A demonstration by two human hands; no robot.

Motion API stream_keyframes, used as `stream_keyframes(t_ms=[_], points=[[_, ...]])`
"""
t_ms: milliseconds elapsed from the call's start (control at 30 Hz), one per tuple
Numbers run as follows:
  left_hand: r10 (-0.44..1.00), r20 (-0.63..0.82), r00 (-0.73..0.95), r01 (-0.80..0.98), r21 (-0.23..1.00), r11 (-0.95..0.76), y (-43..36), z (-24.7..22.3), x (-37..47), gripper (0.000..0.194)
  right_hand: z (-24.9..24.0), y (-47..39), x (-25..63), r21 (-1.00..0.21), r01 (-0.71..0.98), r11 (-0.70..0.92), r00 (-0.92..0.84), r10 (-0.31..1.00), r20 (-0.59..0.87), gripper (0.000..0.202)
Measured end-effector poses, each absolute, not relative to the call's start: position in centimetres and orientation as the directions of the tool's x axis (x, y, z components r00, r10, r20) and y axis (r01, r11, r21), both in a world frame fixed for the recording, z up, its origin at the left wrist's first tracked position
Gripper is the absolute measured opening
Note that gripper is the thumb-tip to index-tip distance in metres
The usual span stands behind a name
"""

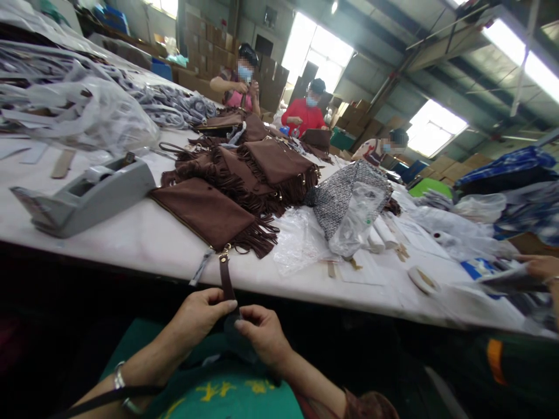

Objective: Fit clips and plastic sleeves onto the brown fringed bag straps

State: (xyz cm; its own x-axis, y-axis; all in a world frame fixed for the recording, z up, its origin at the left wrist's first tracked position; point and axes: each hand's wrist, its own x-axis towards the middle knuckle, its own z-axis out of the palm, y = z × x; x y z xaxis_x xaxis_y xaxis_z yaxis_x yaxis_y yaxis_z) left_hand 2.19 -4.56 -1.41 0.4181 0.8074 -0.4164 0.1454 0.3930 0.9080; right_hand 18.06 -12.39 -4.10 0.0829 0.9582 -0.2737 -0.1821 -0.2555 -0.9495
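A brown fringed pouch [205, 212] lies at the table's near edge, its gold zipper along the front side. From its gold clasp a brown wrist strap [225, 278] hangs over the edge towards me. My left hand [198, 314] pinches this strap between thumb and fingers. Close beside it, my right hand [266, 333] is closed in a pinch near the strap's lower end; what it holds is dark and blurred. A small grey twisted tag [201, 266] dangles from the zipper end. Behind the pouch, several more brown fringed bags [275, 163] are heaped.
A grey tape dispenser [100, 192] stands left on the white table [144, 256]. Grey straps [174, 105] and plastic wrap are piled behind it. A black-and-white woven bag [345, 198] and a tape roll [423, 280] lie right. Co-workers sit opposite; another person's hand [544, 266] shows at right.
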Motion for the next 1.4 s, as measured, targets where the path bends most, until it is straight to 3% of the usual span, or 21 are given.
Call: stream_keyframes(t_ms=[567, 933, 1100, 1267, 1400], points=[[0.759, -0.453, 0.467, 0.181, 0.889, 0.42, -4.1, -1.1, 0.6, 0.032, -4.1, -12.3, 17.9, -0.939, -0.225, -0.26, 0.07, 0.957, -0.282, 0.037], [0.765, -0.436, 0.474, 0.176, 0.898, 0.403, -4.4, -0.6, 0.8, 0.034, -3.6, -12.2, 17.6, -0.914, -0.315, -0.255, -0.064, 0.967, -0.248, 0.04], [0.772, -0.431, 0.467, 0.187, 0.901, 0.391, -4.4, -0.3, 1.4, 0.042, -3.2, -11.4, 17.3, -0.933, -0.271, -0.238, -0.001, 0.969, -0.247, 0.036], [0.692, -0.511, 0.51, 0.238, 0.857, 0.457, -4.4, -0.3, 0.4, 0.054, -2.9, -10.7, 17.7, -0.924, -0.266, -0.274, 0.011, 0.958, -0.287, 0.04], [0.637, -0.534, 0.556, 0.268, 0.841, 0.47, -5.1, -1.7, 0.0, 0.052, -2.7, -10.4, 17.5, -0.918, -0.256, -0.304, 0.04, 0.945, -0.324, 0.04]])
